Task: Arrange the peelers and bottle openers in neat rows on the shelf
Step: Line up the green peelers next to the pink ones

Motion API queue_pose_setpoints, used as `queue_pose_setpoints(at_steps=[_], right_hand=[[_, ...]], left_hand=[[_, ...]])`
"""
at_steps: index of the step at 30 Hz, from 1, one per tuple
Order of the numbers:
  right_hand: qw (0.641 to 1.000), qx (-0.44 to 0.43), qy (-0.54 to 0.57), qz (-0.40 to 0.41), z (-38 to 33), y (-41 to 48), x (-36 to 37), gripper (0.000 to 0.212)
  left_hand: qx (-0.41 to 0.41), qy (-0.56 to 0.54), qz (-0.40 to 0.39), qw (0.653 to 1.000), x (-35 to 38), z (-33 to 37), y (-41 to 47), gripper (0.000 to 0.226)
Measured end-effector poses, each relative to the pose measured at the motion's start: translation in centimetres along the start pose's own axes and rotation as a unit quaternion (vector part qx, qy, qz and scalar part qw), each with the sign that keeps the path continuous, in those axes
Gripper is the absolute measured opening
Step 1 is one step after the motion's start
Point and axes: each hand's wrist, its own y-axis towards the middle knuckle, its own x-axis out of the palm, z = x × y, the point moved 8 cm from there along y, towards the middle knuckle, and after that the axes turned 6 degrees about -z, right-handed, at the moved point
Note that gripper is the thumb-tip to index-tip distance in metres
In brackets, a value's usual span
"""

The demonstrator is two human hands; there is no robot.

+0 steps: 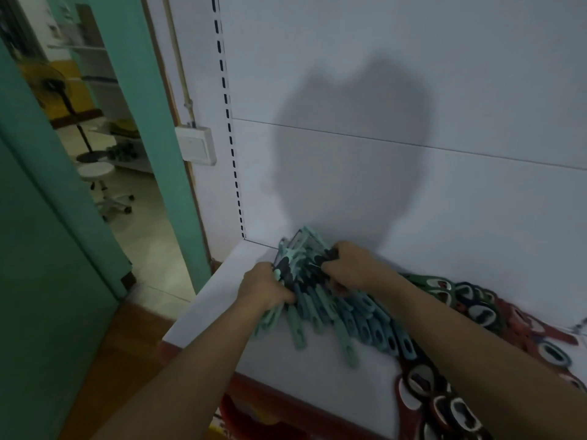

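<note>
A heap of teal, mint and dark-blue peelers [336, 315] lies on the white shelf [228, 300], fanned out with handles toward me. My left hand [263, 287] grips the left side of the bunch. My right hand [352, 265] grips the upper right part of it, fingers curled over the peeler heads. To the right, a row of oval bottle openers [482, 315] in dark green, red and black runs along the shelf under my right forearm, and more openers [444, 404] lie near the front edge.
The white back panel [381, 154] rises just behind the peelers, with a slotted upright [233, 154] at its left. The shelf's red front edge [286, 395] is near me. Left of the shelf are a green door frame, a wall switch [195, 146] and an open doorway.
</note>
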Motion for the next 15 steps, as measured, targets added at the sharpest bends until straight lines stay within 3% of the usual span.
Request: queue_pose_setpoints(at_steps=[4,10,12,15], right_hand=[[1.0,0.018,-0.023,0.012,1.1,-0.9,-0.1,0.021],[0.993,-0.032,-0.092,0.07,0.2,-1.8,2.1,0.034],[0.982,-0.031,-0.165,0.083,-0.4,-1.6,3.0,0.03],[0.966,-0.012,-0.243,0.085,-1.0,-1.0,2.8,0.033]], left_hand=[[-0.005,0.007,0.019,1.0,0.8,0.8,0.0,0.037],[0.017,0.038,0.077,0.996,0.4,1.3,-0.6,0.036],[0.005,-0.012,0.072,0.997,-0.2,0.6,-0.4,0.04],[-0.033,-0.205,0.036,0.978,-0.7,-0.9,-0.7,0.04]])
